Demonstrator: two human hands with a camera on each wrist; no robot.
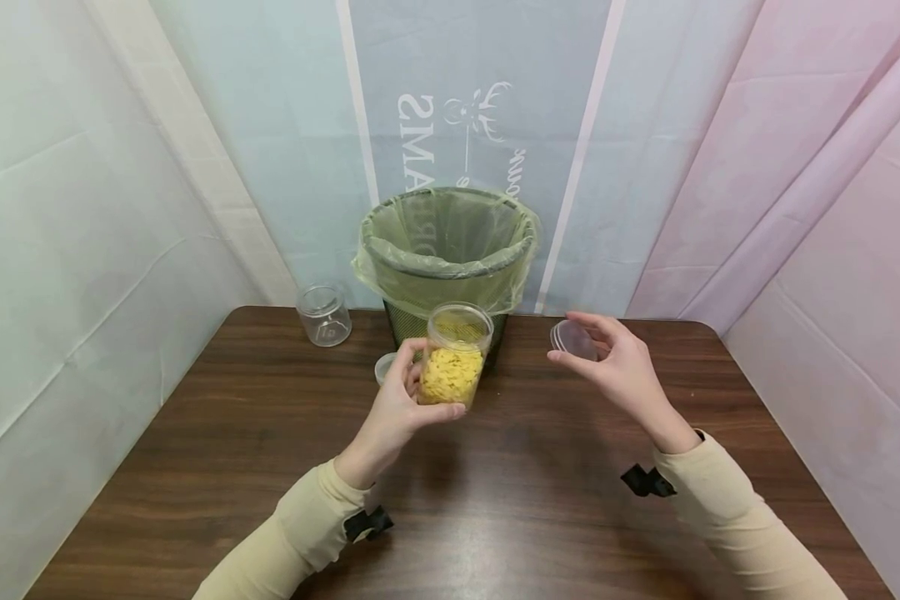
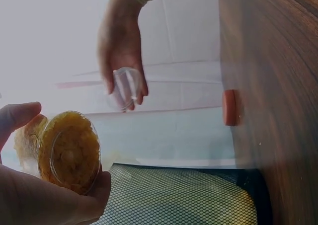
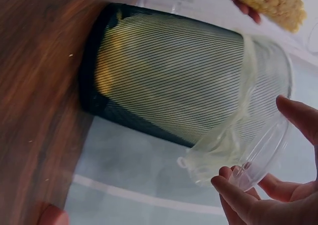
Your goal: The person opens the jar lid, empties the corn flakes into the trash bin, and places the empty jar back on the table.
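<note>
The tilted, lidless jar (image 1: pixel 482 354) is gripped by the left hand (image 1: pixel 393 400), the clear lid (image 1: pixel 572 342) pinched by the right hand (image 1: pixel 624 367). Yellow flakes (image 1: pixel 452 377) could be spilled by overtipping.

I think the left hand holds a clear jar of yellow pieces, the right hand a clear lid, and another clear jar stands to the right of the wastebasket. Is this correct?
The side is wrong: the head view shows the other clear jar to the left of the wastebasket. The rest holds.

On the grey-blue backdrop (image 1: pixel 547 50), mirrored white capitals (image 1: pixel 417 142) including S, M and A stand beside an antlered emblem (image 1: pixel 486 111).
</note>
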